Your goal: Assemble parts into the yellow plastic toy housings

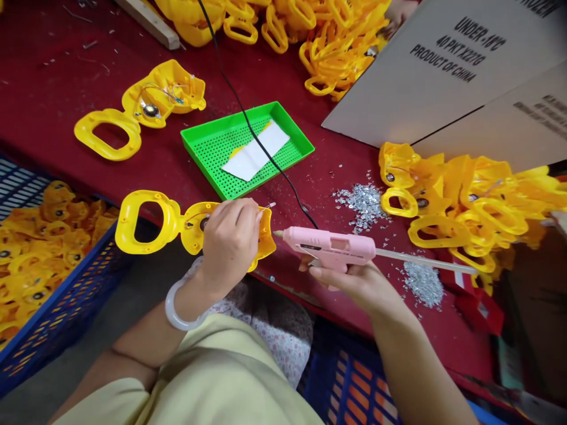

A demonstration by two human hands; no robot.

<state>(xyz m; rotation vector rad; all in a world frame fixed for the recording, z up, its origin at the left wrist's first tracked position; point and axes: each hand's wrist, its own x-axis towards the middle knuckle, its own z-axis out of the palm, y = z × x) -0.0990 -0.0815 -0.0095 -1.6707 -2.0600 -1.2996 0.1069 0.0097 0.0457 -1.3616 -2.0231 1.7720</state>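
Observation:
My right hand (354, 283) is closed round the handle of a pink hot glue gun (330, 245), with a long clear glue stick (420, 260) out of its back end. The gun's nozzle points left, just short of a yellow plastic shell half (148, 221) with a ring-shaped handle. Fingers of my left hand (233, 236) are bent over the shell's middle, hiding part of its inside; what lies under the fingertips I cannot make out. A second yellow shell half (163, 97), with wires and a round metal part inside, lies farther back on the red table.
A green perforated tray (206, 139) holds white paper, crossed by a black cord (239, 100). Small clear pieces (363, 203) lie in two heaps. Yellow shells pile up at right (465, 195) and back. A carton (425, 71) stands right; a blue crate (88, 277) of shells stands left.

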